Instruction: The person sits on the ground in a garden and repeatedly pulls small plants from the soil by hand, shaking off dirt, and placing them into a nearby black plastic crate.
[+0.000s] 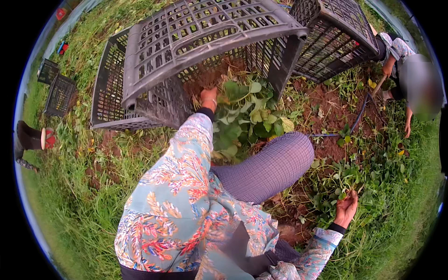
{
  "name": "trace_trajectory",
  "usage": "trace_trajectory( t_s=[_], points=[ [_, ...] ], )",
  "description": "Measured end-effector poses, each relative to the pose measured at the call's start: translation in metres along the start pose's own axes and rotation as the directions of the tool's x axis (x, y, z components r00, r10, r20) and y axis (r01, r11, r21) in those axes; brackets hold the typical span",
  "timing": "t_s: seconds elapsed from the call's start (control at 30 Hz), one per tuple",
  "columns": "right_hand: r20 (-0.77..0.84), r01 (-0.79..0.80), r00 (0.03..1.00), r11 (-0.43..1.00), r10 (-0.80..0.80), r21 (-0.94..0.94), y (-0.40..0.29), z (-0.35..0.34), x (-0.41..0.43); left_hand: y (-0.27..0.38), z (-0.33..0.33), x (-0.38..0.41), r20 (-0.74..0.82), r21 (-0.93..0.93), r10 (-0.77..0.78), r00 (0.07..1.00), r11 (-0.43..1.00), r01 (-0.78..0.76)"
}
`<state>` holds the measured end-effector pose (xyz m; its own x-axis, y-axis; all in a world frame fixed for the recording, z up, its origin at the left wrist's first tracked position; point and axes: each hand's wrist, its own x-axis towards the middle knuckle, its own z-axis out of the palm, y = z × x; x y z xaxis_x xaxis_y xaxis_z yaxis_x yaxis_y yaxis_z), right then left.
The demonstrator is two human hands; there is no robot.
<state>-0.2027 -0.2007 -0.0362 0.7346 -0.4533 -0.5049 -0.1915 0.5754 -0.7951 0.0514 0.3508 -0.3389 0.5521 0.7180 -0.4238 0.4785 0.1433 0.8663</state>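
Observation:
My left hand reaches into the mouth of a black plastic lattice crate lying on its side. It grips a bundle of uprooted leafy plants; their brown roots point into the crate and the green leaves hang toward my knee. Part of this grip is hidden by the wrist and blur. Low on the right, my right hand is palm up at a low leafy plant, its curled fingers around the stems. My bent knee in checked cloth lies between the hands.
Another black crate stands tilted at the upper right. Beside it, a bent-over person holds a wooden handle. A blue hose crosses the reddish soil. More crates and another person's boot are at far left.

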Motion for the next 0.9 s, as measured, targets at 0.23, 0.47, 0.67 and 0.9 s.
trace_trajectory(
  t_s=[0.23, 0.47, 0.67, 0.9],
  points=[
    [-0.013, -0.052, 0.999, 0.999, 0.051, -0.011, -0.002, 0.004, 0.008, 0.051, -0.026, -0.042, 0.064, 0.073, -0.126, 0.99, 0.99, 0.121],
    [0.012, -0.065, 0.998, 0.998, 0.065, -0.028, 0.017, 0.02, 0.02, 0.133, -0.049, -0.101, 0.12, 0.24, 0.043, 0.992, 0.968, -0.071],
    [0.014, -0.068, 0.998, 0.998, 0.068, 0.003, 0.021, 0.039, 0.017, 0.124, -0.057, -0.18, 0.666, 0.5, 0.534, 0.521, 0.2, -0.843],
    [0.133, 0.048, 0.99, 0.999, -0.049, 0.016, 0.004, 0.066, -0.001, 0.039, -0.045, -0.146, 0.783, 0.616, 0.109, 0.612, -0.001, -0.788]
  ],
)
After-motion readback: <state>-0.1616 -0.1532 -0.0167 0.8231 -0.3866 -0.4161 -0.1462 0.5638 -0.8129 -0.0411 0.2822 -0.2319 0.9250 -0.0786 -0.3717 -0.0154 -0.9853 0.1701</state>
